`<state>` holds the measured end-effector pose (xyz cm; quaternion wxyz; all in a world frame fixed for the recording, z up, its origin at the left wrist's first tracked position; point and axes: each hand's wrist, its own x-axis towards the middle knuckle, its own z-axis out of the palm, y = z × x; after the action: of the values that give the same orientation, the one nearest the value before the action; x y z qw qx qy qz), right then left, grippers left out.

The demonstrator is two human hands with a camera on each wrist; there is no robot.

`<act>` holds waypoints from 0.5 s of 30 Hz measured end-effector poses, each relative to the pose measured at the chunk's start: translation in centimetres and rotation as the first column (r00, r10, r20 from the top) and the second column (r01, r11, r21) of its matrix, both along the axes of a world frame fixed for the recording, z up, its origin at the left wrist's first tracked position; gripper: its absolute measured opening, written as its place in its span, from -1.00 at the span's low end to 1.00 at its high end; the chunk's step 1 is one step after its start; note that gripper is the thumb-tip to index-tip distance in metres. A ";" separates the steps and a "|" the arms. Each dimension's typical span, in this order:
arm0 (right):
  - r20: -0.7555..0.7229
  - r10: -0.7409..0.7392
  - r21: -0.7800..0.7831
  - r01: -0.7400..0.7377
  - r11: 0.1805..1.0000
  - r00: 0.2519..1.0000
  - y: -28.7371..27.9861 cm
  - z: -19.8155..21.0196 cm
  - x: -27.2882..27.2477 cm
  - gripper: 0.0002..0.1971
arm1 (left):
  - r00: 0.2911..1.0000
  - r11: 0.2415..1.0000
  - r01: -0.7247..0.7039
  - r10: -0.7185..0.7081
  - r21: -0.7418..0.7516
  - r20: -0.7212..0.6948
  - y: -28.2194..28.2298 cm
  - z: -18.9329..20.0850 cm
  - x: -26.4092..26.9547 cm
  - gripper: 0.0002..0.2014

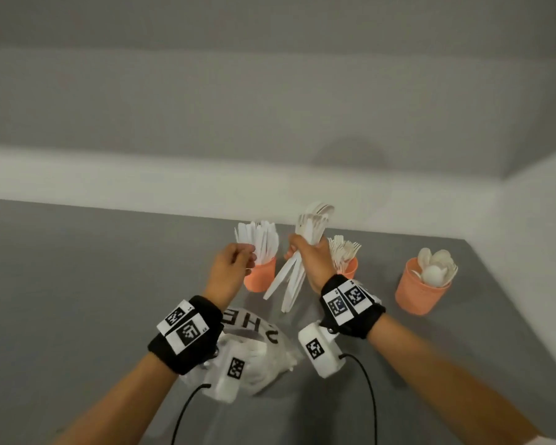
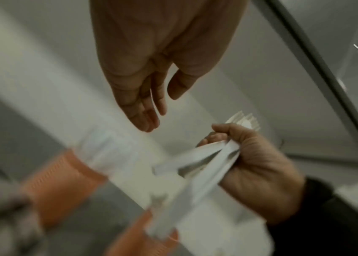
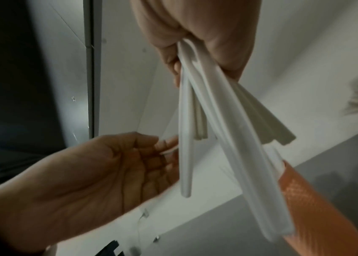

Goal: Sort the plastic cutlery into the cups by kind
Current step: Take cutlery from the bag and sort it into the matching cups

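Three orange cups stand in a row on the grey table. The left cup [image 1: 260, 279] holds knives [image 1: 260, 240], the middle cup [image 1: 350, 268] forks and the right cup [image 1: 419, 292] spoons. My right hand [image 1: 308, 255] is raised between the first two cups and grips a mixed bundle of white cutlery [image 1: 289, 281], heads up and handles fanned downward. The same bundle [image 3: 217, 129] hangs from the fist in the right wrist view. My left hand [image 1: 233, 263] hovers beside the knife cup with loosely curled fingers [image 2: 143, 107] and nothing plainly held.
A crumpled clear plastic bag with black lettering [image 1: 257, 345] lies on the table under my wrists. A white wall [image 1: 206, 181] runs just behind the cups. The table's right edge [image 1: 501, 284] passes close to the spoon cup.
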<state>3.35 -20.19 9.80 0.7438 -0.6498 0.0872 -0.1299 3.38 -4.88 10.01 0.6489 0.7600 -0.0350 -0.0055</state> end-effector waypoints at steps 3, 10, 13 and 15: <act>0.008 -0.091 0.105 0.089 0.990 0.996 -2.1 1.3 -0.5 -0.77 | 0.918 0.944 0.024 -0.152 -0.330 -0.366 -3.3 -0.8 0.1 -0.81; -0.063 -0.221 0.225 0.229 0.947 0.973 -5.3 1.0 -1.4 -0.87 | 0.640 0.806 0.016 -0.463 -0.592 -0.614 -9.4 -2.2 -1.3 -0.54; -0.034 -0.285 0.177 0.287 0.942 0.958 -6.9 1.2 -1.9 -0.91 | 0.592 0.735 0.032 -0.560 -0.677 -0.580 -11.4 -1.7 -1.7 -0.67; -0.005 -0.332 0.120 0.330 0.936 0.943 -8.0 1.1 -2.3 -0.89 | 0.577 0.695 0.056 -0.609 -0.717 -0.545 -12.8 -1.7 -2.0 -0.74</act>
<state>1.06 -28.17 10.89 0.7495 -0.5793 0.1973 -0.2526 1.41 -17.65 8.32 0.8013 0.3987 0.0839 -0.4380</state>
